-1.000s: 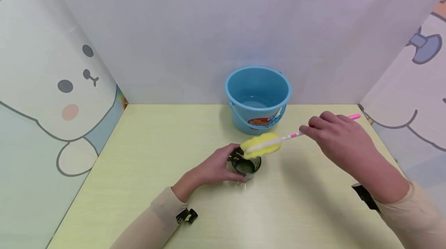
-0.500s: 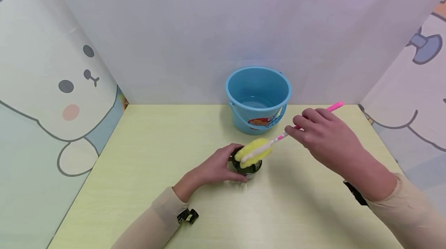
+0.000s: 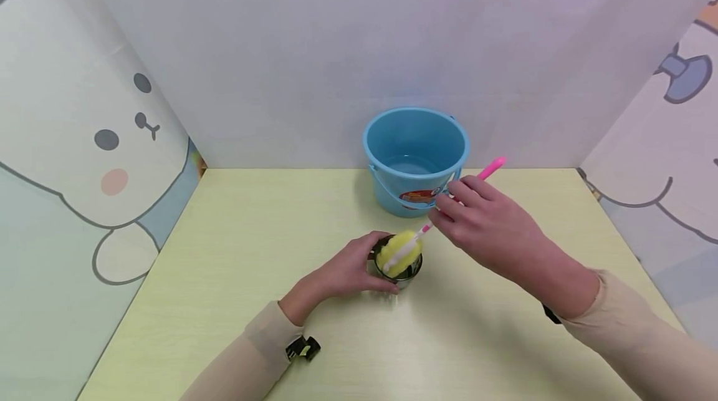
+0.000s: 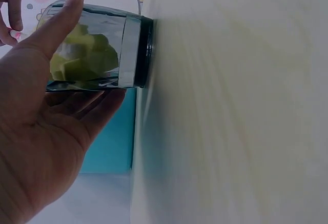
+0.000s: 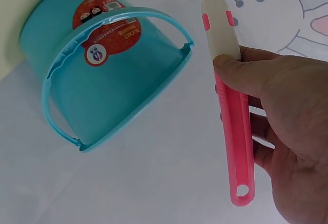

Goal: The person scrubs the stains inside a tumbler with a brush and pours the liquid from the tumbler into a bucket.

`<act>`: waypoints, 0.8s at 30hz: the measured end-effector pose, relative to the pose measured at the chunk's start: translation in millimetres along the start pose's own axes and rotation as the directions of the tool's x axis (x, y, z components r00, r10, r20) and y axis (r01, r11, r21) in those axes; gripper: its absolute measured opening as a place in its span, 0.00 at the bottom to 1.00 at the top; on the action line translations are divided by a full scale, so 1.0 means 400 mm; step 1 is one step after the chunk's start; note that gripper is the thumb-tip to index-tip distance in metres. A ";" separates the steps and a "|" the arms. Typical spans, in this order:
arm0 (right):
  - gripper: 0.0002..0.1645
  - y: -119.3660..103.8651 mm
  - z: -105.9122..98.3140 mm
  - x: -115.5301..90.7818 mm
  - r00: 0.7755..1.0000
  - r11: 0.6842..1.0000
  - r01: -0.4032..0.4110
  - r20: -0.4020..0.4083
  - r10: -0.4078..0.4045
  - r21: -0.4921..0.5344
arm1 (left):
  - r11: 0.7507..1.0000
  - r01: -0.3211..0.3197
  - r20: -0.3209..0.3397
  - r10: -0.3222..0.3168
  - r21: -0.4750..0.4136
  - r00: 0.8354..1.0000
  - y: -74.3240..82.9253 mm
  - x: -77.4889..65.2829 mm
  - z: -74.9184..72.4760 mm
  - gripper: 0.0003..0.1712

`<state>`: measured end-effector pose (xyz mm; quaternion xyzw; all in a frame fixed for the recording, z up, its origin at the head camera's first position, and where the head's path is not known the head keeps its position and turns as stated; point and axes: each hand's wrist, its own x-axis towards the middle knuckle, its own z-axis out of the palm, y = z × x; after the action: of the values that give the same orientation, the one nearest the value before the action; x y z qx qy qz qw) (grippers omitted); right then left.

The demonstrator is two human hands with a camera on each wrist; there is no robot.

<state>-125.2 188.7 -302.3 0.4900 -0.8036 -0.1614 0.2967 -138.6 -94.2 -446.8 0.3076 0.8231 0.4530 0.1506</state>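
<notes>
My left hand grips a dark-tinted drinking glass that stands upright on the table, thumb on the near side and fingers round the far side. A sponge bottle brush has its yellow foam head down in the mouth of the glass; in the left wrist view the foam shows through the clear wall. My right hand holds this brush by its pink and white handle, thumb pressed along it. The pink end slants up and away to the right, above the hand.
Behind the glass stands a light blue bucket with a carry handle and a red label. The pale yellow wood-look table runs back to a plain white wall. Cartoon-printed sheets flank it on both sides.
My right hand has moved left and tipped the brush more upright, bringing the foam head from above the rim down into the glass. The left hand and glass have stayed in place.
</notes>
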 end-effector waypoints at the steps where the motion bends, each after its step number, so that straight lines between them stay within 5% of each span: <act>1: 0.36 -0.003 0.003 0.003 1.000 1.000 0.008 -0.004 -0.008 -0.004 | 1.000 -0.001 0.000 0.001 -0.003 1.000 0.000 0.000 0.000 0.54; 24: 0.25 -0.030 0.043 0.069 0.982 0.974 0.184 0.074 -0.175 -0.129 | 0.999 -0.041 -0.007 0.041 0.002 0.999 -0.004 0.002 0.000 0.53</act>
<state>-137.4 158.2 -313.4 0.5342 -0.7521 -0.2568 0.2883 -139.7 -94.5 -448.0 0.3230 0.8175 0.4564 0.1384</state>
